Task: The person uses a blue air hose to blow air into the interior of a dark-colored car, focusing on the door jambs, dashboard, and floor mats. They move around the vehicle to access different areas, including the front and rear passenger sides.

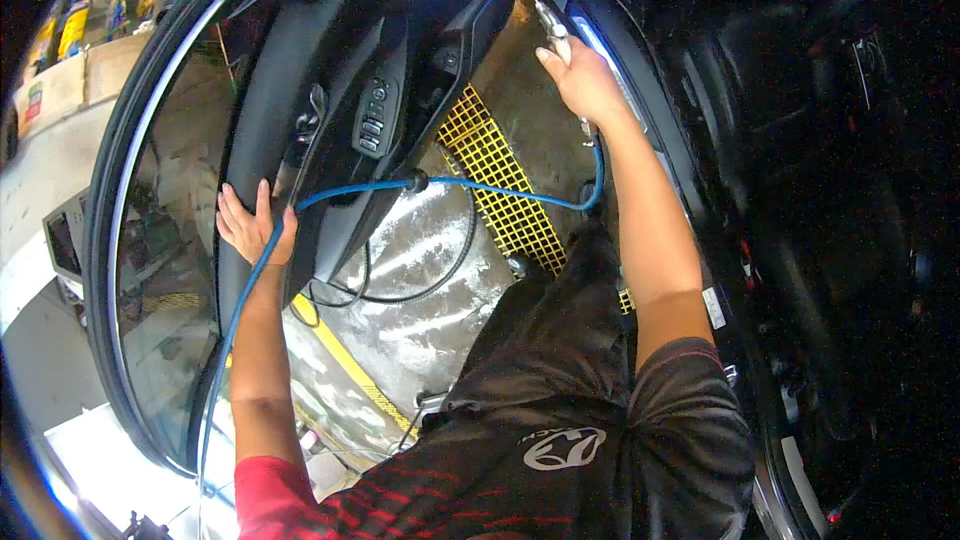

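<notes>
My right hand (588,88) is wrapped round an air blow gun (549,20), whose thin metal nozzle points up and away beside the door sill. A blue air hose (490,189) runs from the gun's lower end, loops left across the open car door (270,90) and passes over my left hand's thumb side, then down along the forearm. My left hand (252,232) lies on the top of the black door panel with its fingers spread. Between the hands, the door's armrest carries a window switch panel (374,122).
Yellow floor grating (505,190) lies below, beside a wet, foamy floor (410,290). A black cable (462,262) curves under the door. The dark car interior (820,190) fills the right side. Shelves with colourful goods (90,15) stand far left.
</notes>
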Available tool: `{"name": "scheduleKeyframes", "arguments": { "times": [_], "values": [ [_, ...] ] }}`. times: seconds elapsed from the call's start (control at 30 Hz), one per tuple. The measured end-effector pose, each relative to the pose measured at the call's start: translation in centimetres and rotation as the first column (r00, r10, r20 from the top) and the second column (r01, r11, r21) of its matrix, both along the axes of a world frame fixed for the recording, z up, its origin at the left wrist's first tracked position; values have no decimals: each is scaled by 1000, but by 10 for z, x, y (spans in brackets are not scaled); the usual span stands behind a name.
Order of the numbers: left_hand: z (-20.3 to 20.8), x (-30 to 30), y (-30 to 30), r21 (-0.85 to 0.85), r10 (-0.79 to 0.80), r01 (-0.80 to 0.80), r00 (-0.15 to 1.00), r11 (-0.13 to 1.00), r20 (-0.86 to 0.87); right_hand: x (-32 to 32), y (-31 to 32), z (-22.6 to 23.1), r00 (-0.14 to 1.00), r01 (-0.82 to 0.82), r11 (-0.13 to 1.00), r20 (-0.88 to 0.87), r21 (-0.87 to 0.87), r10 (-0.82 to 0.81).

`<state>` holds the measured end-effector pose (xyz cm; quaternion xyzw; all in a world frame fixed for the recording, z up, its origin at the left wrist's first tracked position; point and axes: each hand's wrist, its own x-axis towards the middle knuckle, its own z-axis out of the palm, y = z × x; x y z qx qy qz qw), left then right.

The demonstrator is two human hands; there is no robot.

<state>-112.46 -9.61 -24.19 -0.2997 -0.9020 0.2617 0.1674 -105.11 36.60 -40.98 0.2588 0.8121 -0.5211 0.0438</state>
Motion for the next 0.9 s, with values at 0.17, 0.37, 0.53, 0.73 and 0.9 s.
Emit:
{"name": "scheduleKeyframes", "arguments": {
  "times": [0.17, 0.37, 0.53, 0.73, 0.9],
  "values": [
    [0, -5, 3, 12, -10, 10, 1000, 1000, -14, -9, 17, 4, 996, -86, 996, -1, -29, 86],
    [3, -6, 5, 29, -52, 53, 998, 998, -18, -57, 43, 2, 987, -103, 994, -125, -49, 96],
    [0, -2, 2, 35, -89, 89, 996, 995, -14, -97, 69, -4, 993, -63, 997, -101, -51, 57],
    [-7, -5, -1, 7, -42, 42, 998, 999, -42, -108, 81, -82, 991, -132, 983, 47, 128, 126],
    [-10, -8, -1, -7, -72, 72, 996, 997, -58, -100, 67, -125, 954, -255, 959, 192, 123, 229]
  ]
}}
